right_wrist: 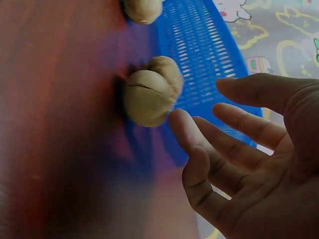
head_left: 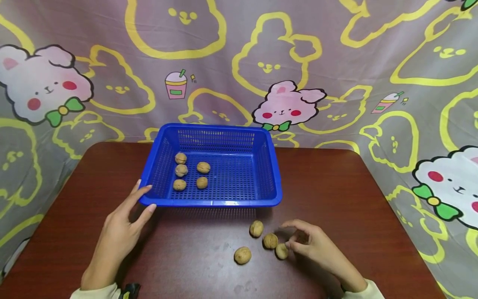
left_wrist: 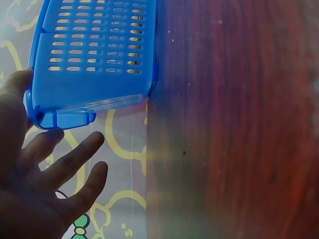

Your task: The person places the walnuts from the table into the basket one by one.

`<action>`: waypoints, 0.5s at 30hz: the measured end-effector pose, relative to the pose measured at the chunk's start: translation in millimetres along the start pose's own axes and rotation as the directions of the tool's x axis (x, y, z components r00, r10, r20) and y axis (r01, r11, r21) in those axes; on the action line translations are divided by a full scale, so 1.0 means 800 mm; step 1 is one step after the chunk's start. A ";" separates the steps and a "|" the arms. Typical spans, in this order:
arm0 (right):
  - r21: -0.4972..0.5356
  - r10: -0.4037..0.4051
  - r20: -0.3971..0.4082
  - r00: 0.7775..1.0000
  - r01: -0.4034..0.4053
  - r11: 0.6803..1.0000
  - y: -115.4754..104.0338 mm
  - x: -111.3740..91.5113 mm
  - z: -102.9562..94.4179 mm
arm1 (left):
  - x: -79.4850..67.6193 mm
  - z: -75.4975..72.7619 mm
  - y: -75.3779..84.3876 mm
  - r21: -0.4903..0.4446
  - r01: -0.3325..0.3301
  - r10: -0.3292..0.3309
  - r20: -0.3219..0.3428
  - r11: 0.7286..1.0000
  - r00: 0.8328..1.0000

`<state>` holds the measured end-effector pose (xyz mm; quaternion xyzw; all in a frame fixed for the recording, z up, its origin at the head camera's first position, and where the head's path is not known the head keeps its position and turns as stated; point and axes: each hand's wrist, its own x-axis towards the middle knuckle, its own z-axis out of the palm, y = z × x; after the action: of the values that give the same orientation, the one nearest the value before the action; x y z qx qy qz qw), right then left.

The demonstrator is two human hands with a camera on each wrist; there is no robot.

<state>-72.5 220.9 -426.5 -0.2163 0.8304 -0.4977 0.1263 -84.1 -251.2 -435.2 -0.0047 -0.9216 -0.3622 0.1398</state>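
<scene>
A blue plastic basket point(head_left: 213, 203) stands at the middle back of the table. My left hand point(head_left: 121, 228) holds its near left corner, thumb on the front rim and index finger on the side rim; in the left wrist view the other fingers point(left_wrist: 82, 154) are spread off it. Several walnuts point(head_left: 202, 182) lie on the basket's floor, towards its left side. In front of the basket, several more walnuts point(head_left: 242, 255) lie loose on the table. My right hand point(head_left: 321, 249) is just beside the rightmost walnut point(head_left: 281, 251), its fingers loosely bent with nothing between them.
The brown table point(head_left: 325, 182) ends at the back against a patterned cloth point(head_left: 209, 33), which also hangs along both sides. The loose walnuts lie between the basket's front and the table's near side.
</scene>
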 end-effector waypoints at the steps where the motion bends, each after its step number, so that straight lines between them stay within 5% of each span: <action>1: 0.016 0.011 0.005 1.000 -0.011 1.000 0.003 -0.002 0.002 | 0.000 0.000 0.000 -0.002 0.000 0.000 -0.001 1.000 1.000; 15: -0.004 0.156 -0.055 0.986 -0.156 0.988 0.020 -0.016 0.025 | 0.001 0.000 0.001 -0.007 0.004 -0.004 0.000 1.000 1.000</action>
<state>-56.3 218.1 -449.9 -0.1375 0.8500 -0.4884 0.1412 -84.9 -250.6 -434.9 -0.0034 -0.9202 -0.3659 0.1388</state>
